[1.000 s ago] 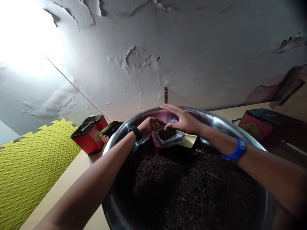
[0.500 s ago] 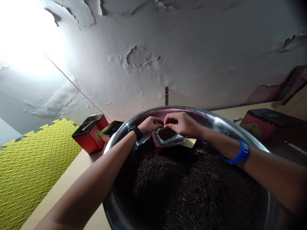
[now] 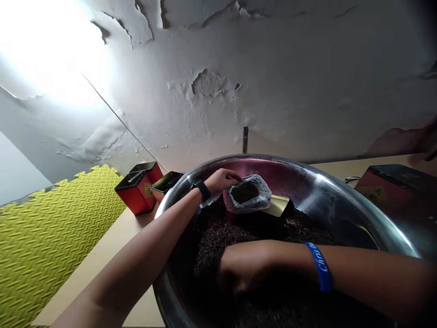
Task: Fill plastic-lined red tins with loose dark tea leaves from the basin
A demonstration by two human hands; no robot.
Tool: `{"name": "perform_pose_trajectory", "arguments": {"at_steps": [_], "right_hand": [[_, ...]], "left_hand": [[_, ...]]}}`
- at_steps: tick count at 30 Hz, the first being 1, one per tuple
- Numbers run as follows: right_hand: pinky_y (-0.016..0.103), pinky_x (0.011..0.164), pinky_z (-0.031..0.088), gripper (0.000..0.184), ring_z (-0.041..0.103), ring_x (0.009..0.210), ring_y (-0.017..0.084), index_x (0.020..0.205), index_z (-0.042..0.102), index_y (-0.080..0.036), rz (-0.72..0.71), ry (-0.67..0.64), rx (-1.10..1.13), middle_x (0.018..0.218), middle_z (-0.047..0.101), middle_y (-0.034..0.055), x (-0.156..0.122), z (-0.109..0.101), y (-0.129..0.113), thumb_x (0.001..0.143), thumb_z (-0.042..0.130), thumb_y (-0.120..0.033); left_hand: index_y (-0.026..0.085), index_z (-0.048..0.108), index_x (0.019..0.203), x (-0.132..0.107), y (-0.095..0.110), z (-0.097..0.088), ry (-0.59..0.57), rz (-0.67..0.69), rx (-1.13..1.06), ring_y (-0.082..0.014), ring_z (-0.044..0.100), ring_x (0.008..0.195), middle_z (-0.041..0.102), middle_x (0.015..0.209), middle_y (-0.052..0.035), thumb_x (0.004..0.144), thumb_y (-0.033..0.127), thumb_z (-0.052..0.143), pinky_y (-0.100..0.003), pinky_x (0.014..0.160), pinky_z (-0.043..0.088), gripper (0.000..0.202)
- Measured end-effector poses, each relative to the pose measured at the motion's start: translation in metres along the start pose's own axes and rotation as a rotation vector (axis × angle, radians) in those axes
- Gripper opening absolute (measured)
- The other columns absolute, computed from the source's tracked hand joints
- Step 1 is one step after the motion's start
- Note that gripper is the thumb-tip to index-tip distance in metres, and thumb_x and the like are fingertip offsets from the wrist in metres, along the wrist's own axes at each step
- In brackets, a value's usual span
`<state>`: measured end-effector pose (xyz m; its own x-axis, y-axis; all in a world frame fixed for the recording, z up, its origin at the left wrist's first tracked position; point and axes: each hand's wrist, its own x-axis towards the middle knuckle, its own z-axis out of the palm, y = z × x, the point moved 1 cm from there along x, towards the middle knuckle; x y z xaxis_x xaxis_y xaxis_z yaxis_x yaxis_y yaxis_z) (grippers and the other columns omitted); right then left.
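A big steel basin (image 3: 341,191) in front of me holds a heap of dark loose tea leaves (image 3: 293,232). At its far side a red tin lined with a clear plastic bag (image 3: 248,198) stands in the leaves, partly filled. My left hand (image 3: 221,179), a black watch on the wrist, pinches the bag's left rim. My right hand (image 3: 244,269), with a blue wristband, is down in the leaves near me, fingers curled into the heap. A gold scoop (image 3: 278,207) lies beside the tin.
Open red tins (image 3: 136,193) and a tin lid (image 3: 167,182) stand on the beige table (image 3: 102,259) left of the basin. Another red box with a dark lid (image 3: 392,187) is at the right. Yellow foam matting (image 3: 44,237) lies at the left. A peeling white wall rises behind.
My right hand left the bag's rim and dropped back toward me into the heap of leaves. My left hand stays on the bag. The view shifted slightly to the right.
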<state>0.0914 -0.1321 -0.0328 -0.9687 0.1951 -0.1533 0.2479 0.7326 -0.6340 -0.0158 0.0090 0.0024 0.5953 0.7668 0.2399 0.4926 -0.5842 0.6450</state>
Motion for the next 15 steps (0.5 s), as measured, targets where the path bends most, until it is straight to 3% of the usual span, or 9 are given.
{"name": "perform_pose_trajectory", "arguments": {"at_steps": [5,9,15], "right_hand": [[0.018,0.064,0.043,0.014,0.059,0.074,0.010,0.079,0.060,-0.022,0.020,0.298,0.028,0.077,0.065,-0.0037,-0.010,-0.039,-0.005,0.071,0.053,-0.014],[0.021,0.066,0.042,0.010,0.058,0.073,0.011,0.079,0.061,-0.017,0.037,0.406,-0.035,0.077,0.065,0.0007,-0.017,-0.063,-0.003,0.072,0.054,-0.016],[0.027,0.066,0.039,0.012,0.055,0.074,0.014,0.080,0.063,-0.019,0.255,0.778,-0.277,0.080,0.064,0.0011,-0.053,-0.110,0.019,0.072,0.054,-0.022]], "left_hand": [[0.013,0.066,0.092,0.002,-0.002,0.000,0.017,0.007,0.020,-0.0113,0.056,0.067,0.065,0.078,-0.0040,0.072,0.018,0.050,-0.020,0.060,0.042,0.026],[0.013,0.066,0.093,0.001,-0.002,0.000,0.018,0.048,0.002,-0.0118,0.057,0.071,0.065,0.082,-0.0040,0.073,0.016,0.048,-0.021,0.064,0.043,0.027],[0.008,0.065,0.088,-0.001,-0.003,-0.001,0.052,0.035,0.048,-0.0118,0.053,0.064,0.062,0.072,-0.0024,0.070,0.018,0.052,-0.021,0.056,0.039,0.024]]}}
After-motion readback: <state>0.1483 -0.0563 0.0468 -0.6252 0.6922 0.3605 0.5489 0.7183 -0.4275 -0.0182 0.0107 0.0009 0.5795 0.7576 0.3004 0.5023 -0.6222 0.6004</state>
